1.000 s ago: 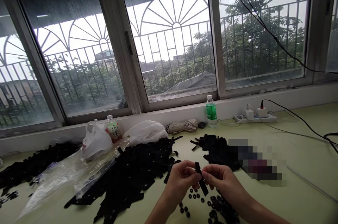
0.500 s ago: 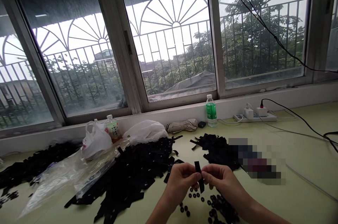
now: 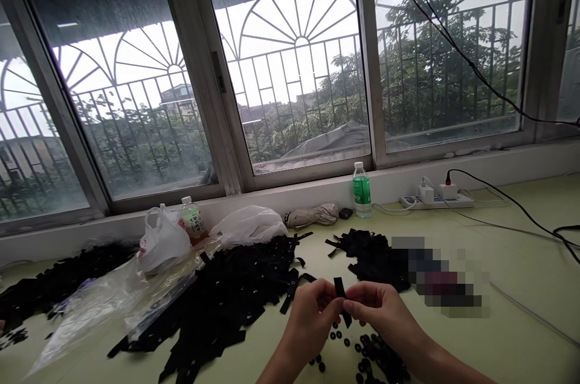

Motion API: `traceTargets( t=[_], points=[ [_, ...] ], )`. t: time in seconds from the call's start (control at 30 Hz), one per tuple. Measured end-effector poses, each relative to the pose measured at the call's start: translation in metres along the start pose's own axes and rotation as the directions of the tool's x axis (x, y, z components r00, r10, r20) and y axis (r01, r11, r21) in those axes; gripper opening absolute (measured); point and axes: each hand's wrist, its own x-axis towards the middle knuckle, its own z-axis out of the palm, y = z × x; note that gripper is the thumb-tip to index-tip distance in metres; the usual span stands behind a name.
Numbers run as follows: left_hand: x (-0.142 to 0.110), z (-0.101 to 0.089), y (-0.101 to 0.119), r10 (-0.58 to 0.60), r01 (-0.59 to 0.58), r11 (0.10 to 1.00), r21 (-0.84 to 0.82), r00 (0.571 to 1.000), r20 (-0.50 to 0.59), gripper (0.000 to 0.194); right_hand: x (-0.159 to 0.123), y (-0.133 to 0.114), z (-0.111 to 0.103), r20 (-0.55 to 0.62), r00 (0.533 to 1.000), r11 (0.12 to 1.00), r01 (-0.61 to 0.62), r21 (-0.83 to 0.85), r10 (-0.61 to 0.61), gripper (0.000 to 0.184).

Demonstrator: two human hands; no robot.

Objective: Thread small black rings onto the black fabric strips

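A short black fabric strip [image 3: 339, 287] is held upright, slightly tilted, between my two hands. My left hand [image 3: 312, 317] pinches it from the left, thumb toward me. From the right, my right hand [image 3: 385, 310] grips the same strip, its thumb and fingertips close to the left thumb. Whether a small part sits between the fingertips is hidden. Below the hands lie small round black discs with centre holes [image 3: 383, 358], some loose and some heaped. A large pile of black strips [image 3: 231, 296] spreads to the left, and a smaller strip pile [image 3: 374, 257] lies just beyond my hands.
Clear plastic bags [image 3: 86, 323], a white bag [image 3: 163, 242] and a drink bottle [image 3: 194, 221] stand left. A green-labelled bottle [image 3: 362, 191] and power strip [image 3: 435, 200] line the window wall. Another strip pile [image 3: 67, 278] lies far left. A blurred patch covers something right.
My left thumb has slid slightly lower along the strip, and both hands have shifted a little. The strip stays held between them. A sliver of something skin-toned now shows at the left edge.
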Motion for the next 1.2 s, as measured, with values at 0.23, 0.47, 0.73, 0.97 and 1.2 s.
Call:
traceTargets(
  t=[0.23, 0.47, 0.73, 0.97, 1.2],
  points=[
    [-0.002, 0.004, 0.007, 0.050, -0.044, 0.995, 0.093, 0.997, -0.055, 0.011, -0.006, -0.012, 0.003, -0.016, 1.000, 1.000, -0.004, -0.022, 0.003, 0.037],
    [-0.005, 0.005, 0.010, 0.053, -0.042, 0.992, 0.122, 0.994, -0.091, 0.013, -0.006, -0.010, 0.002, -0.007, 1.000, 1.000, 0.026, -0.013, -0.026, 0.034],
    [-0.005, 0.006, 0.010, 0.087, -0.064, 0.981, 0.181, 0.989, -0.121, 0.014, -0.006, -0.006, 0.001, -0.001, 0.998, 0.998, 0.055, -0.024, -0.055, 0.032],
    [-0.004, 0.004, 0.004, 0.091, -0.061, 0.975, 0.213, 0.987, -0.132, 0.016, -0.005, -0.004, 0.002, 0.030, 0.993, 0.991, 0.120, -0.062, -0.118, 0.031],
    [0.004, -0.004, -0.003, 0.026, -0.046, 0.979, -0.201, 0.994, -0.102, 0.024, 0.002, -0.012, -0.004, 0.067, 0.979, 0.960, 0.200, -0.195, -0.190, 0.034]
  ],
)
